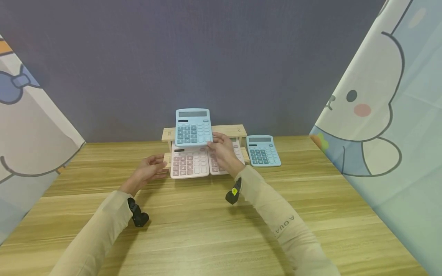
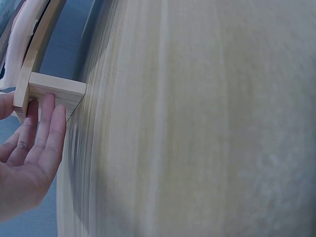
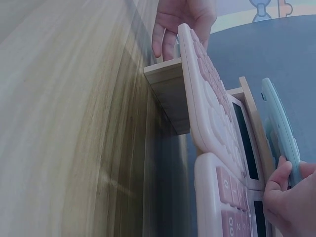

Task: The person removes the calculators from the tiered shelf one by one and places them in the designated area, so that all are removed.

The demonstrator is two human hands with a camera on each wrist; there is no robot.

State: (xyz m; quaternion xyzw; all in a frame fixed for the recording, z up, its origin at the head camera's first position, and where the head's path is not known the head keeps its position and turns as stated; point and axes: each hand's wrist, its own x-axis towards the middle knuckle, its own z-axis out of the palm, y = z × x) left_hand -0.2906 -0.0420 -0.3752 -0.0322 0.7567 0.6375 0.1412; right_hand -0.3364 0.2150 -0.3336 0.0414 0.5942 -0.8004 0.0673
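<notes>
A two-level wooden stand (image 1: 228, 130) is at the back of the table. Its lower level holds two pink calculators (image 1: 190, 165) (image 3: 210, 98) side by side. My left hand (image 1: 150, 168) (image 2: 32, 148) grips the lower level's left end, thumb above and fingers beneath against a wooden leg (image 2: 58, 86). With thumb and fingers, my right hand (image 1: 224, 152) (image 3: 294, 197) pinches the lower right corner of a blue calculator (image 1: 193, 128) (image 3: 281, 121) at the upper level. Whether that calculator touches the wood I cannot tell. The right hand partly hides the right pink calculator.
Another blue calculator (image 1: 263, 150) sits just right of the stand. Behind the wooden table (image 1: 179, 226) rises a dark grey panel (image 1: 193, 57). Cartoon-printed sheets stand at the left (image 1: 31, 126) and right (image 1: 397, 115).
</notes>
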